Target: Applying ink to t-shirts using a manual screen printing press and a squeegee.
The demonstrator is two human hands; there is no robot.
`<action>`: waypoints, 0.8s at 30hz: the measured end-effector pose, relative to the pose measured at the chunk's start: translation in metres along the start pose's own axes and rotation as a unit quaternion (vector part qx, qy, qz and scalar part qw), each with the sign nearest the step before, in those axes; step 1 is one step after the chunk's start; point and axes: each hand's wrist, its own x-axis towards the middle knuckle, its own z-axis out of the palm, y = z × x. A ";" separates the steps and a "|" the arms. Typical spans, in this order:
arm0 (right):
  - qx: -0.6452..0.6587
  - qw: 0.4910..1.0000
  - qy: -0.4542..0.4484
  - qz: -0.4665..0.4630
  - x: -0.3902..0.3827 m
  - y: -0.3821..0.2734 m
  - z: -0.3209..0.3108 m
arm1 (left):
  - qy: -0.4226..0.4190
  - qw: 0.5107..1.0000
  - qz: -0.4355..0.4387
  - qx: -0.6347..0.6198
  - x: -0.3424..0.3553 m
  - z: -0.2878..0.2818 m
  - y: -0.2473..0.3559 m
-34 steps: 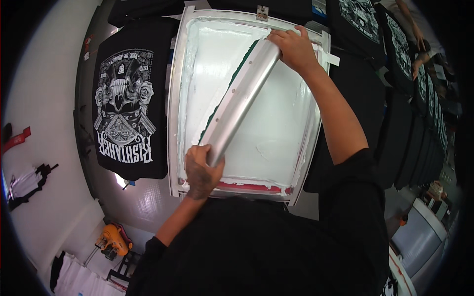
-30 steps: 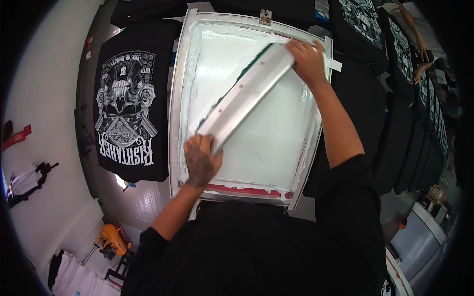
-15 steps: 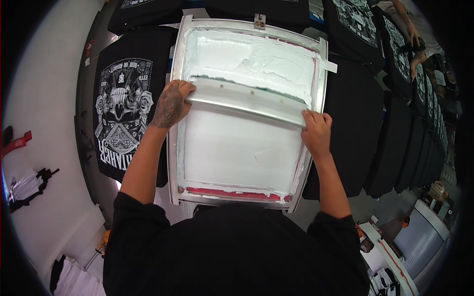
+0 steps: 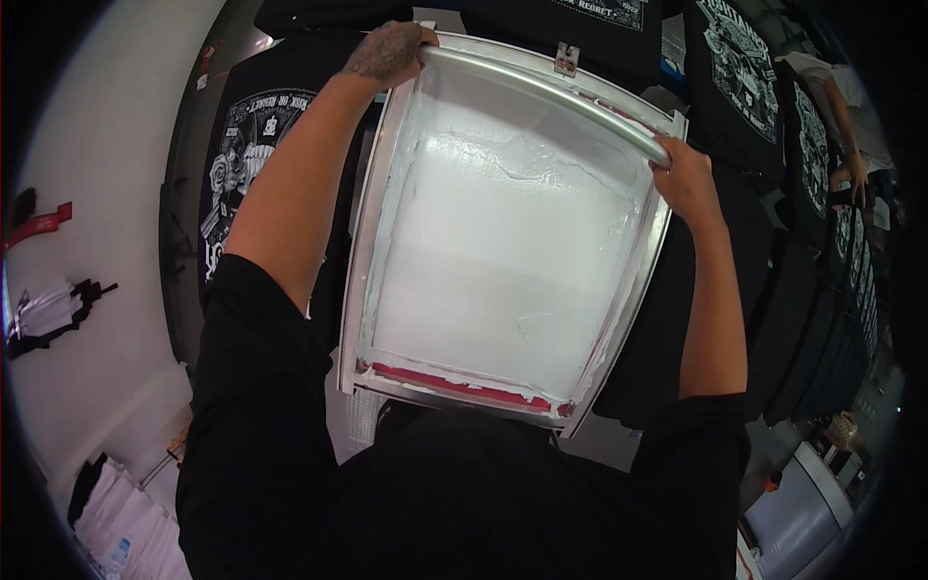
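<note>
A long metal squeegee (image 4: 556, 89) spans the far end of a screen printing frame (image 4: 360, 290). Its left end is gripped by my left hand (image 4: 390, 53), with the fingers wrapped round it near the frame's far left corner. My right hand (image 4: 685, 179) is closed round the other end, over the frame's right side. White ink (image 4: 493, 242) covers the mesh, thicker and ridged toward the far end. Along the near inner edge runs a red strip (image 4: 454, 384) with white smears. The squeegee's lower edge is hidden from this angle.
Black shirts with white prints lie on the left (image 4: 253, 145) and at the far right (image 4: 739, 82). Plain black shirts (image 4: 715, 290) line the right side. A metal clamp (image 4: 567, 60) sits at the frame's far edge. Another person's arm (image 4: 846, 130) shows at the upper right.
Both hands have carried the squeegee from the middle of the screen to its far end. The squeegee has tipped so that its rounded top bar faces me.
</note>
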 end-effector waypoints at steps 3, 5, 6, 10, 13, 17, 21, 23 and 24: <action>0.013 0.998 -0.057 -0.002 0.012 0.013 -0.005 | -0.055 0.998 -0.013 -0.027 -0.003 -0.015 0.010; 0.011 0.991 -0.130 -0.022 0.019 0.021 -0.011 | -0.082 0.996 -0.010 -0.033 -0.024 -0.028 0.014; 0.011 0.991 -0.134 -0.022 0.018 0.020 -0.012 | -0.104 0.994 0.013 -0.044 -0.042 -0.034 0.017; -0.060 0.969 -0.215 -0.108 -0.007 0.004 -0.014 | -0.210 0.968 -0.062 -0.125 -0.133 -0.060 0.057; -0.097 0.953 -0.245 -0.148 -0.017 -0.029 -0.009 | -0.181 0.966 -0.081 -0.164 -0.230 -0.060 0.077; -0.146 0.934 -0.246 -0.216 -0.005 -0.091 0.008 | -0.187 0.930 -0.263 -0.179 -0.328 -0.081 0.136; -0.191 0.906 -0.178 -0.333 0.026 -0.170 0.035 | -0.113 0.903 -0.371 -0.185 -0.400 -0.072 0.189; -0.230 0.880 -0.167 -0.380 0.038 -0.223 0.043 | -0.074 0.901 -0.388 -0.180 -0.425 -0.065 0.212; -0.224 0.873 -0.143 -0.409 0.044 -0.232 0.055 | -0.071 0.899 -0.392 -0.180 -0.429 -0.062 0.222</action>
